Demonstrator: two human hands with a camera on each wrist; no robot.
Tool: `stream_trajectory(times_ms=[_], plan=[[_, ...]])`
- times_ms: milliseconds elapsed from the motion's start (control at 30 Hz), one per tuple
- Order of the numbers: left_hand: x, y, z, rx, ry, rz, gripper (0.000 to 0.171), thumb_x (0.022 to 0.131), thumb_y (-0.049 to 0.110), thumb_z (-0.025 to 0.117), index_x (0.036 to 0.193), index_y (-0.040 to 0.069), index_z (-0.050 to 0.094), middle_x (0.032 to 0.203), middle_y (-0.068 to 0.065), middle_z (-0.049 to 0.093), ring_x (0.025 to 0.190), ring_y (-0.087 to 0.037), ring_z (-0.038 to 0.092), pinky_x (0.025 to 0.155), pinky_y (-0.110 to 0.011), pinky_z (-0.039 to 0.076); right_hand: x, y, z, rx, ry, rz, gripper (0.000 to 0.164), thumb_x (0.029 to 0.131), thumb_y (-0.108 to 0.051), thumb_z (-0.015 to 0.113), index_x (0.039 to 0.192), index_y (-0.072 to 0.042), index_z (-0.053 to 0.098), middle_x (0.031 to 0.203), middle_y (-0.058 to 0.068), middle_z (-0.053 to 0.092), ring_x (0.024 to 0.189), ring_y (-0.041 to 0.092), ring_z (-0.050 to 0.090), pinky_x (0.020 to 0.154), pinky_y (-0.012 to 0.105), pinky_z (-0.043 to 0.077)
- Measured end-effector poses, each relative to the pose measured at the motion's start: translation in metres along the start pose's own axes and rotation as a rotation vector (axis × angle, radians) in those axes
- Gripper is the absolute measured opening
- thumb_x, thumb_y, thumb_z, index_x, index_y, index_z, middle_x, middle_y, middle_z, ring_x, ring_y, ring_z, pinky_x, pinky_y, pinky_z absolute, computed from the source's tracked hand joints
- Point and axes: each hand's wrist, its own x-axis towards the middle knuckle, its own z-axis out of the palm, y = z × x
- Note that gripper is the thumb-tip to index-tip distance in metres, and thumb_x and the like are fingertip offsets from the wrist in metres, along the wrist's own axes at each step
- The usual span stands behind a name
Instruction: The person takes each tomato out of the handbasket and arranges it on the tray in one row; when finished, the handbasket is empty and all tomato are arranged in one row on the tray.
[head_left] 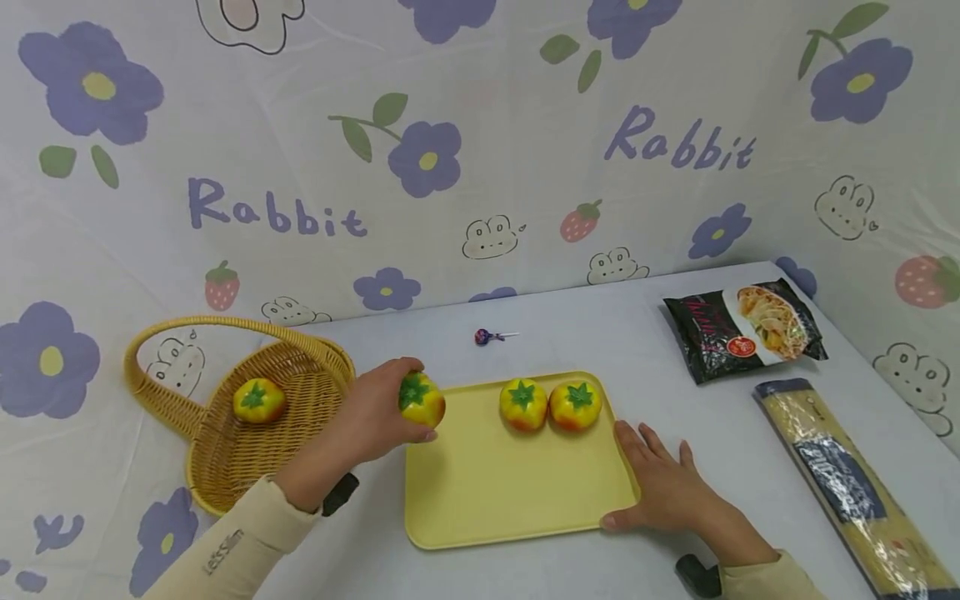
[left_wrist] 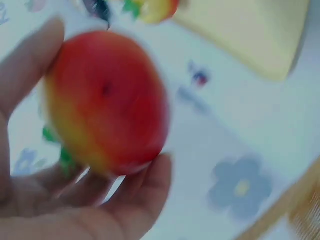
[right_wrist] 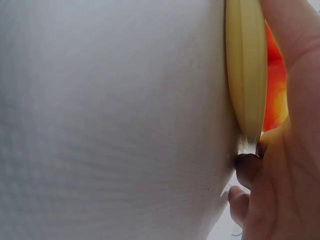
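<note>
My left hand (head_left: 378, 410) grips a yellow-and-red toy persimmon (head_left: 422, 402) with a green leafy top, over the tray's upper left corner. In the left wrist view, the thumb and curled fingers hold the persimmon (left_wrist: 107, 102) with its red underside facing the camera. Two more persimmons (head_left: 523, 406) (head_left: 575, 407) sit side by side at the back right of the yellow tray (head_left: 517, 492). With fingers spread, my right hand (head_left: 660, 487) rests against the tray's right edge, thumb at the near corner. The right wrist view shows the tray rim (right_wrist: 246, 70) beside that hand.
A wicker basket (head_left: 217, 454) with a tall handle stands at the left, holding one persimmon (head_left: 258, 401). A lollipop (head_left: 483, 337) lies behind the tray. To the right are a black food packet (head_left: 708, 333) and a long pack of noodles (head_left: 840, 475). A patterned cloth (head_left: 525, 167) hangs behind.
</note>
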Motion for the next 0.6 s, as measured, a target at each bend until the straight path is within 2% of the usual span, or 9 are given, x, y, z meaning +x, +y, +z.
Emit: stream_trajectory(times_ms=[167,300,500,600], plan=[[0.030,-0.002,0.037,-0.137,0.042,-0.022,0.082,0.066,0.021,0.089,0.136,0.005,0.048,0.128,-0.011,0.057,0.107,-0.028,0.055,0.095,-0.043,0.049,0.000,0.003,0.000,-0.011,0.015,-0.007,0.137,0.055,-0.079,0.070,0.153,-0.003,0.012,0.160,0.018,0.016,0.146,0.043,0.009,0.103,0.077,-0.002],[0.050,-0.005,0.065,-0.199,0.058,-0.046,0.083,0.067,0.020,0.088,0.138,0.006,0.047,0.134,-0.012,0.053,0.114,-0.030,0.053,0.100,-0.045,0.046,0.000,0.004,0.001,-0.007,0.017,-0.007,0.137,0.055,-0.079,0.070,0.153,-0.003,0.012,0.160,0.017,0.016,0.146,0.042,0.009,0.103,0.077,-0.002],[0.069,-0.014,0.092,-0.232,0.058,-0.105,0.083,0.067,0.020,0.088,0.138,0.006,0.048,0.135,-0.013,0.054,0.117,-0.031,0.053,0.103,-0.044,0.044,0.001,0.003,0.002,0.007,0.010,-0.007,0.136,0.056,-0.078,0.071,0.153,-0.003,0.013,0.160,0.017,0.016,0.146,0.042,0.009,0.103,0.077,-0.003],[0.074,-0.018,0.103,-0.233,0.037,-0.105,0.083,0.066,0.020,0.088,0.138,0.006,0.048,0.136,-0.013,0.053,0.120,-0.032,0.052,0.106,-0.045,0.042,0.000,0.004,0.001,0.009,0.008,-0.009,0.136,0.056,-0.078,0.071,0.153,-0.003,0.012,0.160,0.017,0.015,0.146,0.042,0.008,0.103,0.077,-0.003]])
